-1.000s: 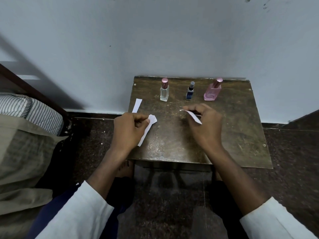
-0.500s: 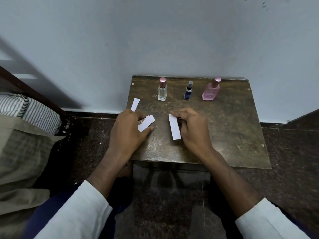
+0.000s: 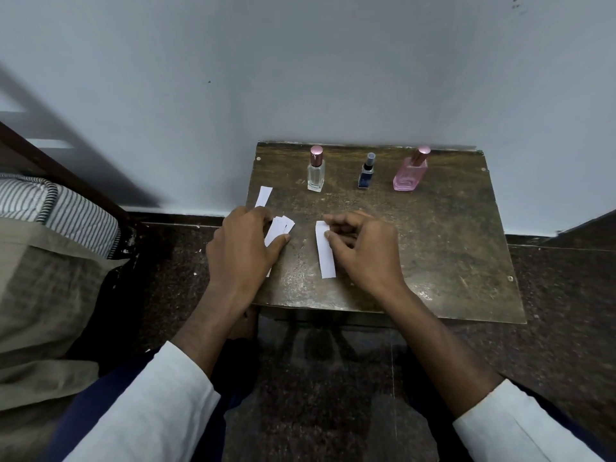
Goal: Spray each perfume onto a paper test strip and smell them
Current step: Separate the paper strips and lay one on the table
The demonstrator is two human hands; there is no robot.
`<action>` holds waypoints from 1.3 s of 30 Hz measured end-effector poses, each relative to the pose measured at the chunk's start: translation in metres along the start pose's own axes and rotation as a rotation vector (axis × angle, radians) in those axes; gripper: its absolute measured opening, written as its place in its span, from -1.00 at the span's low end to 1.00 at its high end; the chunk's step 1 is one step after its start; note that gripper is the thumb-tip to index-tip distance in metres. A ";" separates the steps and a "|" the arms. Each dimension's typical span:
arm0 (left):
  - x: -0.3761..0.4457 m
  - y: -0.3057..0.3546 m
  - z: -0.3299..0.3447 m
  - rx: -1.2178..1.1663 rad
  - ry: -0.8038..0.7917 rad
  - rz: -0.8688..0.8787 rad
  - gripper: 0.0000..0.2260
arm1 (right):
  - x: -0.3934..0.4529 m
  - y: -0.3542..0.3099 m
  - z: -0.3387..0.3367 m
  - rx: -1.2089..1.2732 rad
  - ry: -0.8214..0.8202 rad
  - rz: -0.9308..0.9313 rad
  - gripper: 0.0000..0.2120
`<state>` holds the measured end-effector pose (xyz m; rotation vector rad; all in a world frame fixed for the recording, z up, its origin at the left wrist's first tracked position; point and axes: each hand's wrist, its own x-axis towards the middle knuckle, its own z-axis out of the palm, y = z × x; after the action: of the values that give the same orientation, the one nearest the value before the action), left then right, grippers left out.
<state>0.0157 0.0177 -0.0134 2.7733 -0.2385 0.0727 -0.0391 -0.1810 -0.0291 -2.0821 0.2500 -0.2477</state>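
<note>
Three perfume bottles stand in a row at the back of a small dark wooden table (image 3: 450, 255): a clear one with a pink cap (image 3: 315, 171), a small dark blue one (image 3: 366, 173) and a pink one (image 3: 409, 173). My left hand (image 3: 243, 248) pinches a small bunch of white paper strips (image 3: 278, 228) near the table's left edge. My right hand (image 3: 363, 251) rests on the table with thumb and fingertips on the top of one white strip (image 3: 326, 253), which lies flat. Another strip (image 3: 264, 196) lies alone by the left edge.
The table stands against a pale blue-grey wall (image 3: 300, 78) on a dark speckled floor (image 3: 550, 295). A bed with striped cloth (image 3: 60, 208) and beige bedding (image 3: 43, 295) fills the left. My knees are under the table's front edge.
My right hand brought its strip down from mid-air and laid it flat on the table. My left hand turned its strips and lowered them to the tabletop.
</note>
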 end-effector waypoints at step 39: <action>0.058 0.064 0.025 -0.638 0.078 -0.005 -0.54 | 0.039 -0.014 0.004 -0.125 0.283 -0.253 -0.66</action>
<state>0.0619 -0.0589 -0.0105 2.1323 -0.1925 0.0860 0.0002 -0.1812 -0.0159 -2.1993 0.1743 -0.6980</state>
